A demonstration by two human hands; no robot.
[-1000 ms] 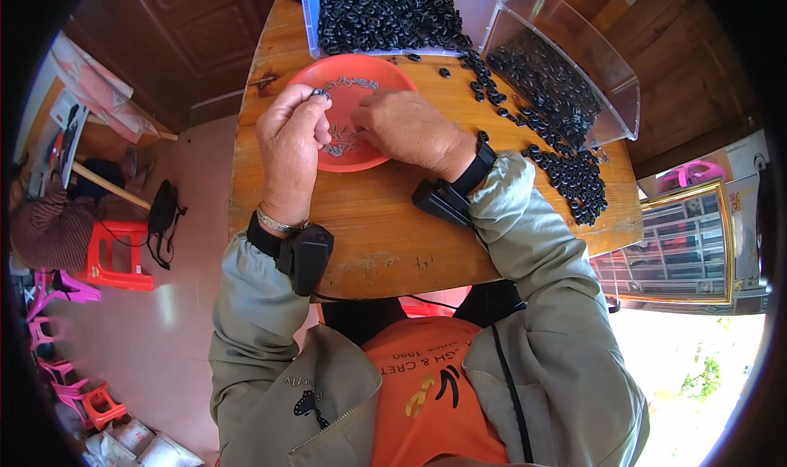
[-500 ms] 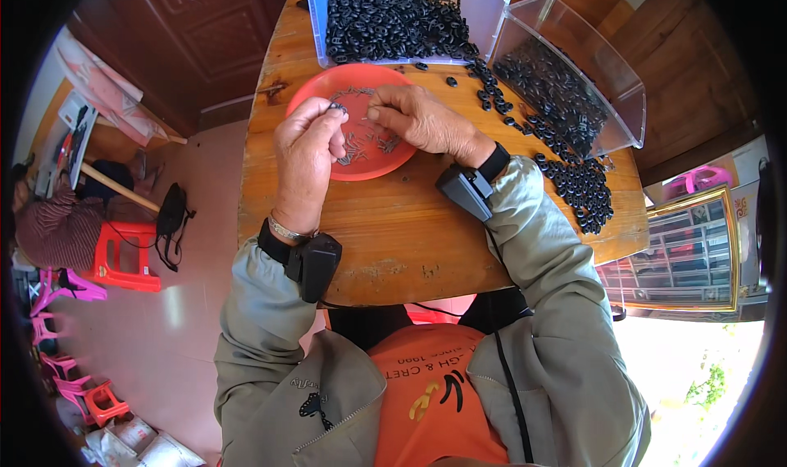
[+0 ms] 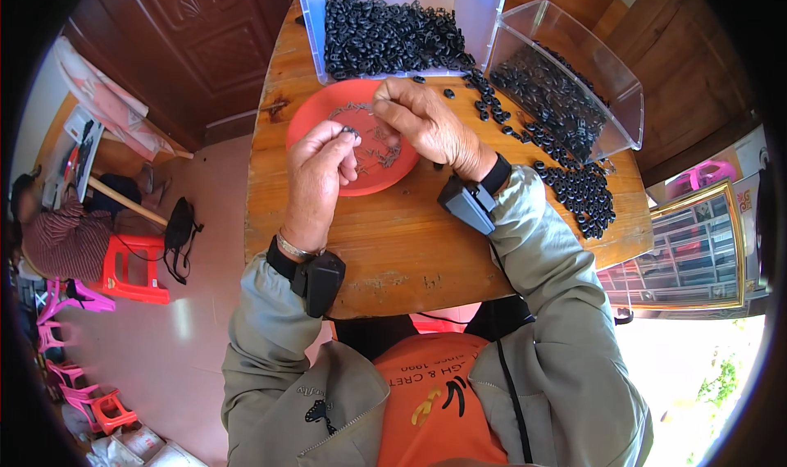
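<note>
My left hand point(image 3: 316, 176) is closed in a pinch on a small black plastic part point(image 3: 351, 132) above the near left side of a round orange-red dish point(image 3: 311, 110). Small grey metal pins point(image 3: 379, 154) lie scattered in the dish. My right hand point(image 3: 426, 127) hangs over the dish's right side, thumb and fingertips pressed together. Whatever sits between those fingertips is too small or hidden to make out. The hands are apart, the right one slightly farther away. A dark piece on the table shows partly beneath my right hand.
Behind the dish, a translucent bin point(image 3: 479, 32) lies with a heap of black parts point(image 3: 393, 36). A clear tub point(image 3: 627, 106) with more stands at right. Loose black parts point(image 3: 580, 192) cover the wooden table's point(image 3: 393, 278) right side. Another person point(image 3: 65, 233) sits at far left.
My left hand has moved right and slightly nearer, still pinching the black part. My right hand stays pinched, turned a little. The whole view has shifted slightly.
</note>
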